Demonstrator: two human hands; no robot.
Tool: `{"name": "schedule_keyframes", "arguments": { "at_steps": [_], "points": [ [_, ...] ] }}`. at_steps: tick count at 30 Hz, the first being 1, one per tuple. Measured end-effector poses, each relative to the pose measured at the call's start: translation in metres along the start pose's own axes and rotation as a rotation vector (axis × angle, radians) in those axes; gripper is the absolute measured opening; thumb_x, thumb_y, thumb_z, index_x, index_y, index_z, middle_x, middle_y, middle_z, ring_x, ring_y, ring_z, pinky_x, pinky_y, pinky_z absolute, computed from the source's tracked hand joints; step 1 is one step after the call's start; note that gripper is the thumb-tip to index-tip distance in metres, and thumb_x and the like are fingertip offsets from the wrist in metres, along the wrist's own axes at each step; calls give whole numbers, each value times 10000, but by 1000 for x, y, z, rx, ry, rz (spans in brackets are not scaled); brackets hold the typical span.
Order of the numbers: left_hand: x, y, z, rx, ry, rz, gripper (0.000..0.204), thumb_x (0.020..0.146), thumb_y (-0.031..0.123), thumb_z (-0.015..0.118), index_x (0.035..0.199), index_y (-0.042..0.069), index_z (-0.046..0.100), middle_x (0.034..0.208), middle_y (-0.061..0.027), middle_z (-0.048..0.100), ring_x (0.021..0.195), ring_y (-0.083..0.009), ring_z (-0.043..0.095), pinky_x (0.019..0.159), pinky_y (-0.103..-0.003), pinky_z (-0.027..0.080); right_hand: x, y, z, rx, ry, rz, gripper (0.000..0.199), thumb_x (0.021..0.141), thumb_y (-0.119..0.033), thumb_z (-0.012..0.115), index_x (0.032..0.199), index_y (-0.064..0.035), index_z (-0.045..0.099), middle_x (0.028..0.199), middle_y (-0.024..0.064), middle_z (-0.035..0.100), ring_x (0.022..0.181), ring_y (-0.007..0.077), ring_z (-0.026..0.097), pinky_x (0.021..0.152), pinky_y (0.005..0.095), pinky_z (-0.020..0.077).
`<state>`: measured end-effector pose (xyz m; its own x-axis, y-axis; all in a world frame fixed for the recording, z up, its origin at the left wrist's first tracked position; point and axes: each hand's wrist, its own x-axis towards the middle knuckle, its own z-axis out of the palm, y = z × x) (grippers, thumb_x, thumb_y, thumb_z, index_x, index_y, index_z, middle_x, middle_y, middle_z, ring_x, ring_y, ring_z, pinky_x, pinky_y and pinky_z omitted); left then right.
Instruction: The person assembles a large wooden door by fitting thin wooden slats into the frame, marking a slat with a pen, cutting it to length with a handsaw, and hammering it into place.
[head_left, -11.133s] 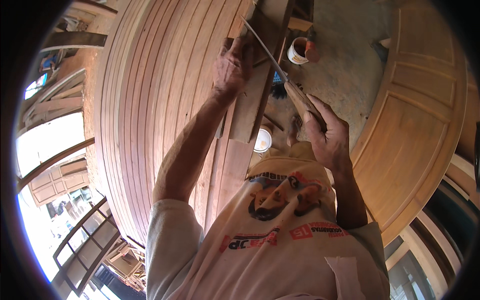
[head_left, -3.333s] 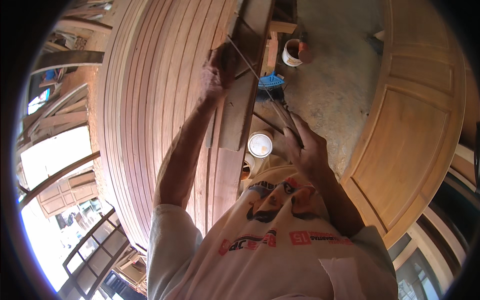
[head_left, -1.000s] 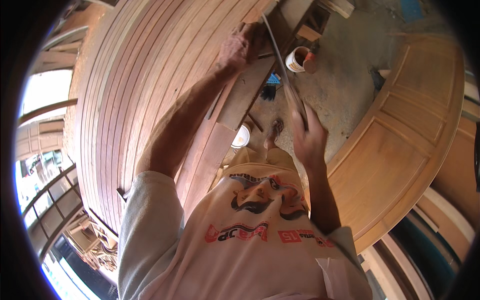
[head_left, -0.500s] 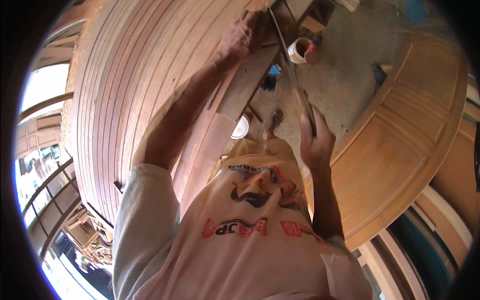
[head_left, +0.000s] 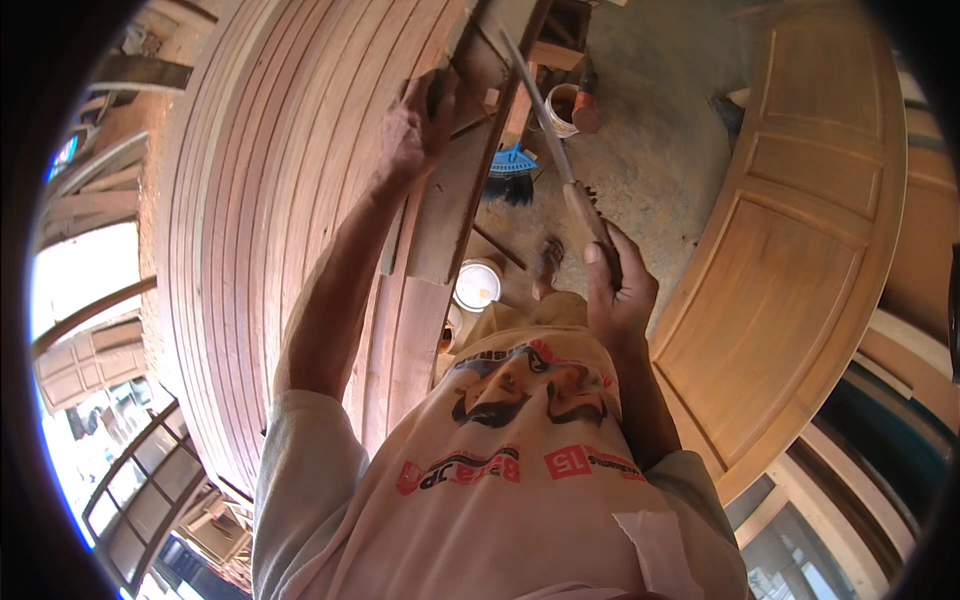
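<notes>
Wood surface: large ribbed timber panel [head_left: 260,230] with long parallel grooves, curving across the left half of the view.
Plank: flat board [head_left: 455,200] lying along the panel's right edge, running toward the top of the view.
Left hand: left hand [head_left: 415,135] reaches up with the arm extended, fingers curled against the upper end of the plank where it meets the panel; whether anything small is pinched inside cannot be told.
Right hand: right hand [head_left: 615,290] closed in a full fist around the wooden handle of a long file [head_left: 555,150].
File position: metal blade slants up and left from the fist, its tip near the top of the plank; contact with the wood cannot be told.
Floor items: white tub [head_left: 477,285] just beside the plank's lower end; blue brush [head_left: 512,172] right of the plank; small can [head_left: 562,108] farther up, behind the blade.
Right side: pale panelled door [head_left: 790,250] lying flat, well apart from both hands.
Foreground: printed shirt [head_left: 510,470] of the wearer.
</notes>
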<state>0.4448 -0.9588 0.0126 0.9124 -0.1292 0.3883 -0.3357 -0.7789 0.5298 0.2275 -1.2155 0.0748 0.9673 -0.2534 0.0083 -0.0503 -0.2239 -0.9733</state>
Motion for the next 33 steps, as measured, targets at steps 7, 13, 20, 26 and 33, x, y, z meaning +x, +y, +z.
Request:
{"name": "schedule_keyframes", "arguments": {
  "at_steps": [7,13,20,26,33],
  "points": [
    [4,6,-4,33,-55,-34,460,1006,303,666,1390,56,608,1220,-267,692,1121,-454,678,950,-514,553,-4,44,3,48,-69,-39,379,1008,-107,703,1337,74,644,1100,219,754,923,241,765,811,339,603],
    [-5,23,-11,55,-50,-172,465,996,304,696,1384,64,607,1226,-247,684,1124,-431,672,939,-502,559,2,47,-2,-1,-128,-83,377,993,-90,715,1328,68,649,1131,238,751,976,295,776,837,364,609],
    [-40,30,-24,259,-79,100,465,955,146,697,1406,81,606,1304,-206,630,1165,-413,615,987,-488,536,9,41,-12,15,-118,-104,359,1018,-98,694,1337,61,650,1179,225,753,1027,258,764,850,354,606],
    [-49,46,-23,289,41,42,368,940,52,603,1304,111,620,1262,-162,635,1089,-417,654,834,-532,584,31,16,-16,-47,-113,-255,356,1052,-78,643,1374,68,602,786,41,670,621,82,620,580,268,529],
    [-58,79,-55,155,72,-92,320,969,29,635,1287,58,659,1139,-193,722,990,-398,728,812,-482,603,51,17,-17,-14,-153,-219,339,1057,-59,624,1375,59,603,790,37,667,571,65,597,544,248,511]
  ]
}}
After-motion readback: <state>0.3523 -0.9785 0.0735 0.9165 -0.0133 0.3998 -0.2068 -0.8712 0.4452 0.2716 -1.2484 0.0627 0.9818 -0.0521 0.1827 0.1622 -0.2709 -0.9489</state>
